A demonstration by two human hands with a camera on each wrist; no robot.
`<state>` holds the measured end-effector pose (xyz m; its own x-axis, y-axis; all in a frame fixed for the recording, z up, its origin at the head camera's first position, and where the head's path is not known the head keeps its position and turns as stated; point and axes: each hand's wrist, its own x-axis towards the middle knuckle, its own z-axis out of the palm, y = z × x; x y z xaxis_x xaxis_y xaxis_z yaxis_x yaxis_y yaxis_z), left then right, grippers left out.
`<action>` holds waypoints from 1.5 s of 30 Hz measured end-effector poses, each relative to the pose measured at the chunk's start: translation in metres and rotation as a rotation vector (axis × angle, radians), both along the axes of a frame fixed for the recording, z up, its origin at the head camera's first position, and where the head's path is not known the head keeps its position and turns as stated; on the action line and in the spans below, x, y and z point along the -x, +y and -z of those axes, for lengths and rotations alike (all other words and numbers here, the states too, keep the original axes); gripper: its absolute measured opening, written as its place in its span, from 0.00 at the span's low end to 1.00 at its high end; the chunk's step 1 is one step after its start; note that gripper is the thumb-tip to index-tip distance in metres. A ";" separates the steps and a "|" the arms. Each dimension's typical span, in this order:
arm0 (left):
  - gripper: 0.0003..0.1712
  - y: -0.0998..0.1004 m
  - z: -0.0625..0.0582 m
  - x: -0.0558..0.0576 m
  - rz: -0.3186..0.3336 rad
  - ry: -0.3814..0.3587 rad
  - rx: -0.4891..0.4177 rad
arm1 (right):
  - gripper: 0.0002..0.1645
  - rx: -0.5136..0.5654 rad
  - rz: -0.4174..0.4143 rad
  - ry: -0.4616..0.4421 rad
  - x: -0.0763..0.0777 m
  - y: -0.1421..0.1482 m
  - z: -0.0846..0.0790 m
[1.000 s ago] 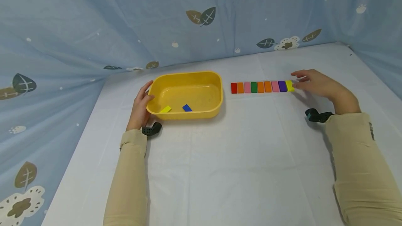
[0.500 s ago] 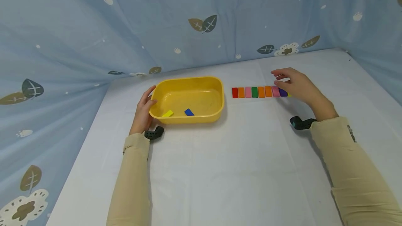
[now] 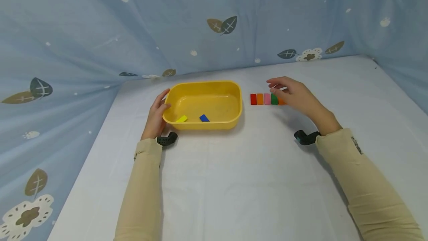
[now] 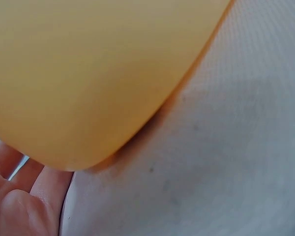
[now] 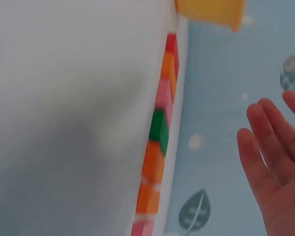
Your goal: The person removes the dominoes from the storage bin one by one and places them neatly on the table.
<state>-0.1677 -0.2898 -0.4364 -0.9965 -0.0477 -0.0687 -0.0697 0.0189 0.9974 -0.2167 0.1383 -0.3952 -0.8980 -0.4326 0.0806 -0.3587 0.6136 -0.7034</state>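
Note:
A yellow plastic basin stands on the white cloth. My left hand grips its left end, the thumb over the rim and the fingers along the outer side. Inside lie a yellow block and a blue block. Right of the basin, a straight row of coloured blocks begins with a red block, followed by orange, pink and a green block. Over the row hovers my right hand, relaxed and holding nothing; it hides the row's right part in the head view. The right wrist view shows more orange and pink blocks.
A white cloth covers the table. Behind it and at the left hangs a blue curtain with a leaf and flower print. Each wrist carries a black camera mount, such as the right mount.
My right hand has moved left along the block row, from its yellow right end to above the orange and green blocks. The left hand stays on the basin; the blocks keep their order.

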 end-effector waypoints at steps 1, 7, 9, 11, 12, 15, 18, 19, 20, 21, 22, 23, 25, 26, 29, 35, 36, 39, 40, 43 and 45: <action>0.29 0.000 0.000 0.000 0.001 0.001 0.001 | 0.26 0.004 -0.008 0.006 -0.001 -0.005 0.000; 0.29 0.000 0.002 0.001 0.000 0.005 0.000 | 0.26 0.066 -0.070 0.020 -0.009 -0.032 -0.007; 0.29 0.000 0.002 0.002 0.003 0.011 0.000 | 0.26 0.078 -0.089 0.019 -0.012 -0.041 -0.011; 0.29 0.000 0.002 0.003 0.009 0.016 -0.004 | 0.25 0.086 -0.105 0.019 -0.015 -0.051 -0.014; 0.29 0.000 0.003 0.004 0.010 0.017 -0.006 | 0.24 0.092 -0.118 0.027 -0.016 -0.056 -0.015; 0.29 -0.001 0.003 0.004 0.012 0.014 -0.005 | 0.22 0.079 -0.167 0.064 -0.020 -0.072 -0.015; 0.30 -0.001 0.003 0.004 0.010 0.012 0.006 | 0.21 0.070 -0.229 0.095 -0.021 -0.091 -0.013; 0.30 -0.002 0.004 0.004 0.009 0.012 0.009 | 0.21 0.055 -0.247 0.095 -0.022 -0.097 -0.013; 0.30 -0.002 0.004 0.004 0.007 0.011 0.012 | 0.21 0.042 -0.264 0.091 -0.022 -0.103 -0.012; 0.30 -0.002 0.004 0.004 0.005 0.011 0.011 | 0.21 0.028 -0.282 0.081 -0.023 -0.109 -0.011; 0.30 -0.003 0.004 0.004 0.005 0.013 0.009 | 0.22 0.012 -0.298 0.070 -0.024 -0.115 -0.010; 0.30 -0.003 0.004 0.004 0.004 0.014 0.005 | 0.22 -0.013 -0.311 0.068 -0.024 -0.121 -0.008; 0.30 -0.004 0.006 0.005 0.001 0.015 -0.003 | 0.22 -0.059 -0.332 0.075 -0.026 -0.131 -0.005; 0.30 -0.005 0.008 0.006 -0.001 0.013 -0.007 | 0.22 -0.078 -0.338 0.087 -0.027 -0.135 -0.003; 0.29 -0.007 0.013 0.009 -0.007 0.011 -0.019 | 0.21 -0.122 -0.344 0.133 -0.030 -0.146 0.001; 0.29 -0.010 0.021 0.014 -0.012 0.027 -0.029 | 0.26 -0.209 -0.321 0.122 -0.035 -0.169 0.005; 0.29 -0.010 0.021 0.013 -0.011 0.033 -0.029 | 0.27 -0.223 -0.315 0.110 -0.036 -0.173 0.005; 0.28 -0.010 0.022 0.013 -0.008 0.038 -0.030 | 0.30 -0.260 -0.305 0.071 -0.038 -0.182 0.005; 0.28 -0.010 0.022 0.012 -0.007 0.037 -0.027 | 0.30 -0.274 -0.301 0.067 -0.038 -0.184 0.006; 0.28 -0.010 0.021 0.011 -0.002 0.031 -0.025 | 0.30 -0.315 -0.295 0.053 -0.039 -0.187 0.008; 0.29 -0.010 0.018 0.010 -0.005 0.027 -0.016 | 0.30 -0.336 -0.294 0.052 -0.039 -0.189 0.008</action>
<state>-0.1775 -0.2995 -0.4543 -0.9978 -0.0515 -0.0423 -0.0425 0.0027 0.9991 -0.1781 -0.0505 -0.4035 -0.7316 -0.6786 -0.0658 -0.5816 0.6715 -0.4592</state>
